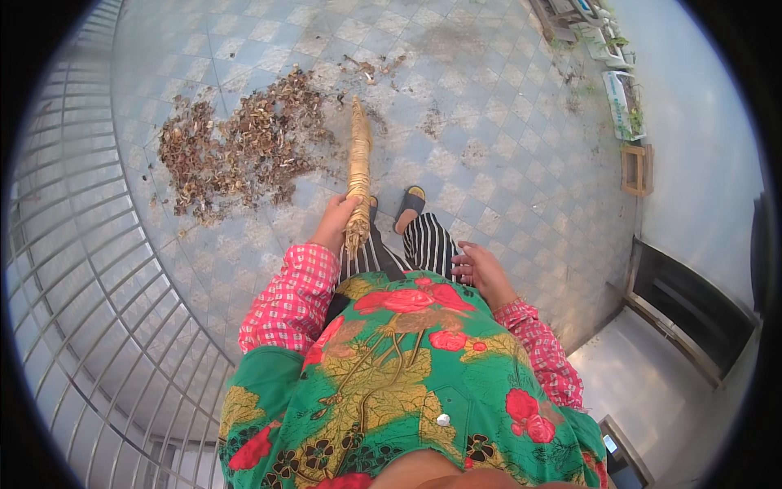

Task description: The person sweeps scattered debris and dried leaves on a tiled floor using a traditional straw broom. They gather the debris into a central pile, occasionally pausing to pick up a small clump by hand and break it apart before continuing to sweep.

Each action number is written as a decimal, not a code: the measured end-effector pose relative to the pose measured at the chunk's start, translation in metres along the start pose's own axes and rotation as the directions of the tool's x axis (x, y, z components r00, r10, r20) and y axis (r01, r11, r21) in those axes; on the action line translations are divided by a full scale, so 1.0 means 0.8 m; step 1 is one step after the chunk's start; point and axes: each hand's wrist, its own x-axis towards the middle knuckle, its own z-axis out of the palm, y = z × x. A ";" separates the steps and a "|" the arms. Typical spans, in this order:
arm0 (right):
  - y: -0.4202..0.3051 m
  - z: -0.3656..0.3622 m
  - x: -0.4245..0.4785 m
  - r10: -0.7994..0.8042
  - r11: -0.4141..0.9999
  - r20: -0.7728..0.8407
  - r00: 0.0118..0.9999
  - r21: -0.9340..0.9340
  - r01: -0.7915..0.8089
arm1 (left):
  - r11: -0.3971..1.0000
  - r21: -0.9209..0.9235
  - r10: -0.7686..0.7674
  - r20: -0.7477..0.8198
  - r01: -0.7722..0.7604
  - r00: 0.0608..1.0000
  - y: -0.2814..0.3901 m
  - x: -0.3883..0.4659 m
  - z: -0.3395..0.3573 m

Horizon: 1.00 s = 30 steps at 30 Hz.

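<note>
My left hand [336, 221] grips a long, tightly wound straw bundle [360, 153], shaped like a hand broom. Its cut, frayed end points back at my body, while the narrow far end points away over the floor. Left of and beyond the bundle, a spread heap of dry brown plant pieces [263, 137] lies on the tiles; what plant they are I cannot tell. Beside my right hip hangs my right hand [482, 269], its fingers loosely apart and nothing in them.
A metal railing [131, 330] curves along the left. Tiled floor [489, 159] carries small scraps [369, 68] past the heap. On the right stand white planters [624, 107], a small wooden frame [637, 171] and a dark panel [690, 305]. A slipper [410, 205] shows on one foot.
</note>
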 end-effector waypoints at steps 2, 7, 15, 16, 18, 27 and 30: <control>-0.034 0.034 0.009 -0.033 0.995 0.153 0.988 -0.091 0.047 | 0.999 -0.043 -0.014 0.115 0.019 0.993 -0.012 -0.001 0.034; -0.115 0.100 0.048 -0.112 0.985 0.274 0.955 -0.097 0.143 | 0.999 -0.043 0.009 0.149 -0.002 0.989 -0.010 0.017 0.143; -0.196 0.040 0.129 -0.222 0.950 0.291 0.931 0.282 0.138 | 0.984 0.144 0.069 0.226 -0.104 0.972 0.052 0.046 0.241; -0.211 0.036 0.144 -0.240 0.941 0.265 0.934 0.301 0.156 | 0.971 0.202 0.094 0.170 -0.128 0.981 0.058 0.057 0.244; -0.239 0.017 0.166 -0.228 0.953 0.265 0.937 0.260 0.159 | 0.955 0.268 0.099 0.113 -0.126 0.989 0.069 0.072 0.235; -0.338 -0.027 0.275 -0.127 0.989 0.171 0.977 0.094 0.112 | 0.965 0.052 -0.171 -0.620 0.257 0.766 -0.119 -0.014 0.013; -0.340 -0.001 0.304 -0.061 0.985 0.199 0.978 0.172 0.026 | 0.925 -0.043 -0.314 -0.650 0.379 0.693 -0.212 -0.074 0.002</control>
